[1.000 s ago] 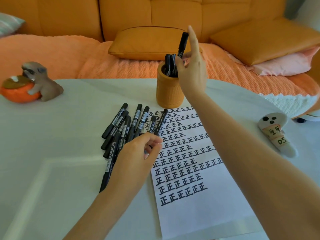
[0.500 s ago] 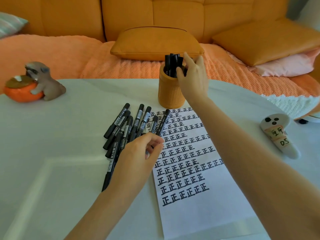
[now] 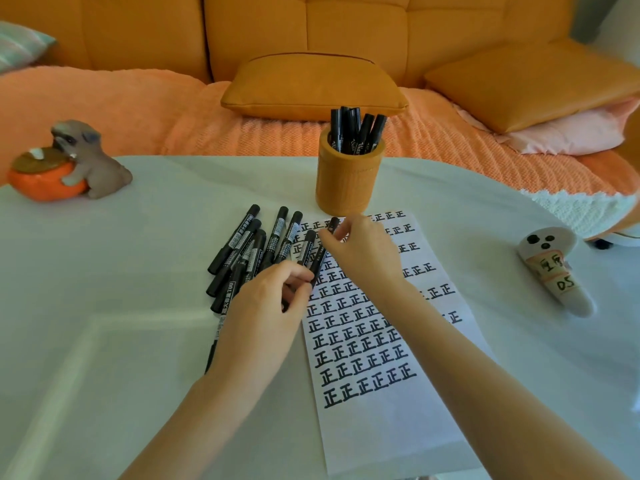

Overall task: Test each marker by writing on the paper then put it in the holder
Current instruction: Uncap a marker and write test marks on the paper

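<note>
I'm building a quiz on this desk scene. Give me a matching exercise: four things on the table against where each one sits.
Things
1. holder
2. loose markers
3. dog figurine
4. white labelled figure

Places
a. far left of the table, against an orange bowl
b. right of the paper, lying apart from it
c. upright at the paper's far end
d. heaped at the paper's left edge

Pairs: 1-c, 2-d, 3-a, 4-b.
</note>
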Tool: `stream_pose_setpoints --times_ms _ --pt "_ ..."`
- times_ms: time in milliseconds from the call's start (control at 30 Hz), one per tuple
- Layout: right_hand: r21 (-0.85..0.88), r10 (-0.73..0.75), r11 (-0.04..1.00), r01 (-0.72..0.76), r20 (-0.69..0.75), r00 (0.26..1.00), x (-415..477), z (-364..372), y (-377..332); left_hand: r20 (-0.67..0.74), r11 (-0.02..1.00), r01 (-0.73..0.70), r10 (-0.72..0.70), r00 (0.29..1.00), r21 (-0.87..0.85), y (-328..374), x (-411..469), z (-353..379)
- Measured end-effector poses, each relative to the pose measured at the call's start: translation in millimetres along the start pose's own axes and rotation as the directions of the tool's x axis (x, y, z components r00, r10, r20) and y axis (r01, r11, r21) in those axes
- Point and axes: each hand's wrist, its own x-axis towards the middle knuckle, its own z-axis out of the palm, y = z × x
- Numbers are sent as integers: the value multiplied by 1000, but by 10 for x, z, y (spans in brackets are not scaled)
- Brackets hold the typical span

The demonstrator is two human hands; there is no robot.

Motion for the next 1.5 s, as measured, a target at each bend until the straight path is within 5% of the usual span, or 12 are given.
stream_pose_setpoints --times_ms 533,633,800,1267,1500 --pt "-57 182 983 -173 223 958 9 8 -49 50 1000 16 -16 999 -1 -36 -19 22" --pt "137 196 961 -239 269 943 -92 -111 19 66 1000 12 -11 998 -10 -28 -26 29" --pt "563 110 751 -346 410 905 -430 -336 65 153 996 54 -42 987 -76 8 -63 43" --pt "772 -32 618 -146 211 977 -871 -500 182 410 983 18 60 910 -183 146 -160 86" --pt "799 -87 593 -100 186 979 -955 -478 196 388 974 8 82 918 -225 219 -194 96"
